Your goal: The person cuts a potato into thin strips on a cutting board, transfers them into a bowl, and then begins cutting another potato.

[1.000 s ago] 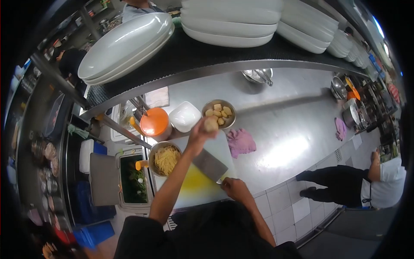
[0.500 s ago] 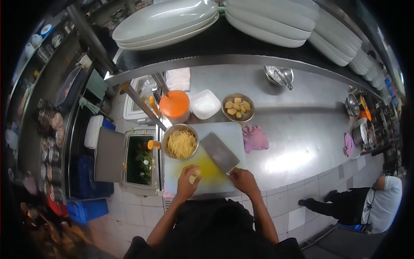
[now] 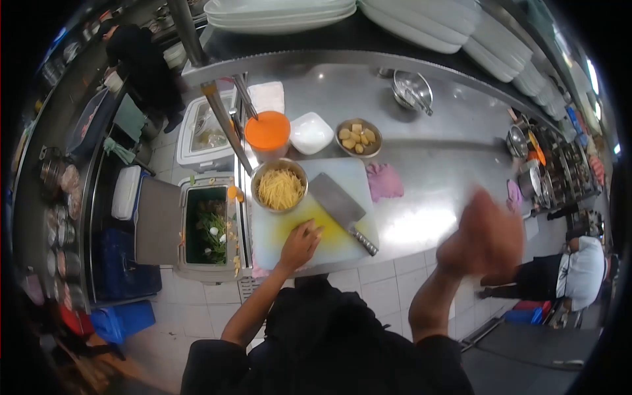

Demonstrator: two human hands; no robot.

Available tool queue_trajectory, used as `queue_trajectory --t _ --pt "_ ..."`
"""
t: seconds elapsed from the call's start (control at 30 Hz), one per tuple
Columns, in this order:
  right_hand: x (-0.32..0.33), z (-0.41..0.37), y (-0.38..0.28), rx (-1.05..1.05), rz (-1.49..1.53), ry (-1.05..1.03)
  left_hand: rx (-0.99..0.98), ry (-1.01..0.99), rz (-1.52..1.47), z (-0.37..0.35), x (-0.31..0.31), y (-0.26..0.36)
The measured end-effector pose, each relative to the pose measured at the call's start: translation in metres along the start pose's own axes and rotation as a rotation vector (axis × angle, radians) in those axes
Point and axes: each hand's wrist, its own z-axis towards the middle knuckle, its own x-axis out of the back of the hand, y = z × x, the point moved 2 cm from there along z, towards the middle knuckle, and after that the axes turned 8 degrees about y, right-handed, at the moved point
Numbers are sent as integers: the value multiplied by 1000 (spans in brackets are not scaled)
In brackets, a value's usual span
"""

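My left hand (image 3: 299, 242) rests fingers-down on the white cutting board (image 3: 270, 232), covering a pale peeled piece that it holds against the yellow-stained patch. A cleaver (image 3: 340, 207) lies flat on the board, free of any hand, its handle pointing toward the counter's near edge. My right hand (image 3: 484, 234) is raised off to the right, blurred, away from the board; I cannot tell whether it is open or closed. A metal bowl of yellow shreds (image 3: 280, 187) stands at the board's far left corner. A second metal bowl of peeled chunks (image 3: 358, 137) sits behind the board.
An orange-lidded tub (image 3: 267, 132) and a white square dish (image 3: 311, 132) stand behind the board, a pink cloth (image 3: 384, 182) to its right. A scrap bin (image 3: 207, 227) sits left of the counter. White plates (image 3: 421, 20) stack on the shelf above. Another person (image 3: 571, 273) stands at right.
My right hand let go of the cleaver, which now lies on the board, and swung up to the right. My left hand stayed pressing the piece on the board.
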Motion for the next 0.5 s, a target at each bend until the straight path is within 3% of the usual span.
queue_trajectory --t 0.03,0.07,0.2,0.33,0.43,0.5 --pt "-18 28 -10 182 -203 -153 1 -16 -6 -8 -2 4" --pt "-20 19 -16 175 -213 -148 40 38 -27 -11 -2 5" --pt "-37 -44 15 -71 -144 -238 69 181 -42 -2 8 1" --pt "-26 -185 68 -691 -185 -617 161 298 -52 -12 17 -2" --pt "-13 -280 62 -959 136 -1150 328 509 -1 -62 38 -3" --pt "-6 -328 59 -1082 217 -1348 359 592 24 -113 62 -14"
